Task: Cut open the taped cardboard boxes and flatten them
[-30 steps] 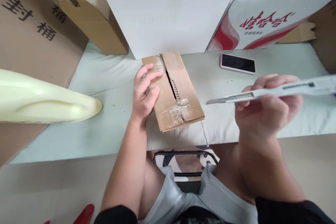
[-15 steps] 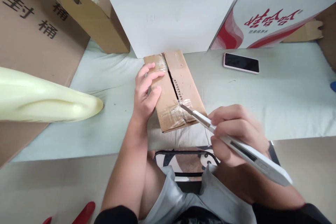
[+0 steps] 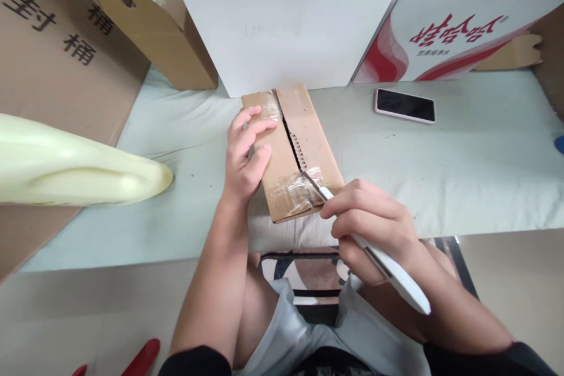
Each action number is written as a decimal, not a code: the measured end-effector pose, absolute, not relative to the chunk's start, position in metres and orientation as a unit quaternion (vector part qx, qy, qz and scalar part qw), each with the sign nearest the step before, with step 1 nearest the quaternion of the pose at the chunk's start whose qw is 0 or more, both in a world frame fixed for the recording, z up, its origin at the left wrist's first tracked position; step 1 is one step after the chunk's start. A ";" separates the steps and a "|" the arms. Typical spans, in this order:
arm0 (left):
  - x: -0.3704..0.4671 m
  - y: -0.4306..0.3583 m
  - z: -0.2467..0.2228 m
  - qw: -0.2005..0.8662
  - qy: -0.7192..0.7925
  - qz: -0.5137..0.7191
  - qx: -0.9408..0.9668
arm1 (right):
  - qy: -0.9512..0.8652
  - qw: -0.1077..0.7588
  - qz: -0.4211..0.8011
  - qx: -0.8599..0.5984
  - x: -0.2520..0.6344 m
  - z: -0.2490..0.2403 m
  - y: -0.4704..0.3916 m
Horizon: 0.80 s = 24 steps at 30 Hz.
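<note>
A small brown cardboard box (image 3: pixel 282 155) lies on the pale green cloth, its lid split by a dark lengthwise gap. Clear tape (image 3: pixel 288 188) covers the near end of the seam, and more tape shows at the far end. My left hand (image 3: pixel 247 153) grips the box along its left side, fingers and thumb on the lid. In my right hand (image 3: pixel 374 226) is a white utility knife (image 3: pixel 403 285), held like a pen. Its blade tip meets the seam where the gap reaches the near tape. Fingers hide part of the knife's handle.
Behind the box stand a white carton (image 3: pixel 291 29) and a red-and-white carton (image 3: pixel 458 29). A phone (image 3: pixel 405 106) lies at the right on the cloth (image 3: pixel 476 170). An open cardboard box (image 3: pixel 163 35) and a pale yellow smooth object (image 3: pixel 88 164) occupy the left.
My right hand has shifted left and turned the utility knife steeper, its tip staying around the same spot on the seam. My left hand and the box look unmoved.
</note>
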<state>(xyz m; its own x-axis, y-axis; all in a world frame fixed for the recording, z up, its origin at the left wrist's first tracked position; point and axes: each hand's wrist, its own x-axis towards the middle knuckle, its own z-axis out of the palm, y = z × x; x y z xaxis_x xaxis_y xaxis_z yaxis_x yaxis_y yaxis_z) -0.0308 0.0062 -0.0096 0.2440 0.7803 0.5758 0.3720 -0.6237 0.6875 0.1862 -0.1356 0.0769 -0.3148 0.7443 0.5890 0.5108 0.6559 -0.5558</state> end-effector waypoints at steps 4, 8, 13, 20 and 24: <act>-0.031 0.007 -0.009 0.206 0.371 0.489 0.762 | -0.790 0.442 0.150 -0.396 0.183 0.076 -0.138; -0.031 0.006 -0.010 0.203 0.369 0.489 0.763 | -0.789 0.447 0.157 -0.390 0.181 0.073 -0.138; -0.031 0.006 -0.010 0.207 0.376 0.483 0.763 | -0.798 0.441 0.167 -0.375 0.180 0.069 -0.132; -0.031 0.006 -0.009 0.208 0.371 0.487 0.763 | -0.755 0.490 0.209 -0.383 0.180 0.068 -0.129; -0.031 0.006 -0.009 0.209 0.381 0.478 0.764 | -0.749 0.504 0.228 -0.365 0.182 0.070 -0.128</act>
